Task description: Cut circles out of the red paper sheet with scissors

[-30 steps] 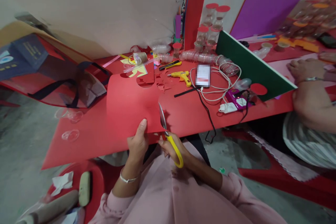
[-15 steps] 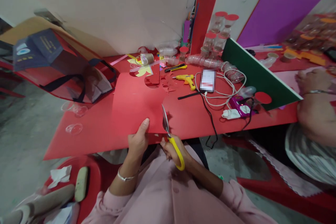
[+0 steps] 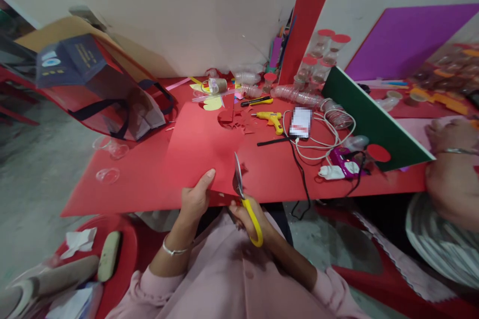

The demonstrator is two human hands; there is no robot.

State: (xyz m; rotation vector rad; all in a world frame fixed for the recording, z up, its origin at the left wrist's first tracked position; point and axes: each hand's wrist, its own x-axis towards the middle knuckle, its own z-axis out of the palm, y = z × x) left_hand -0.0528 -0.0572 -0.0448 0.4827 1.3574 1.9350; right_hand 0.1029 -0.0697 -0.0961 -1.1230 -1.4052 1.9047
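My left hand [image 3: 196, 194] grips the lower edge of a sheet of red paper [image 3: 198, 144], its thumb lying on top. Rounded cut-outs mark the sheet's upper right part. In my right hand [image 3: 247, 217] is a pair of yellow-handled scissors [image 3: 251, 219]; the blades point away from me at the paper's right edge. How far the blades are apart is hard to see. Red paper scraps [image 3: 239, 122] lie beyond the sheet, beside a yellow glue gun [image 3: 270, 118] and a yellow-black box cutter [image 3: 257, 101].
A phone [image 3: 300, 122] with a white cable lies near a purple power adapter [image 3: 346, 162]. A green board [image 3: 374, 114] stands at the right, a co-worker's hand [image 3: 449, 134] behind it. At the left are a large bag [image 3: 101, 89] and clear plastic cups [image 3: 108, 175].
The camera view has shifted and tilted a little. Both hands keep their holds on paper and scissors, and the red sheet sits slightly turned against the blades.
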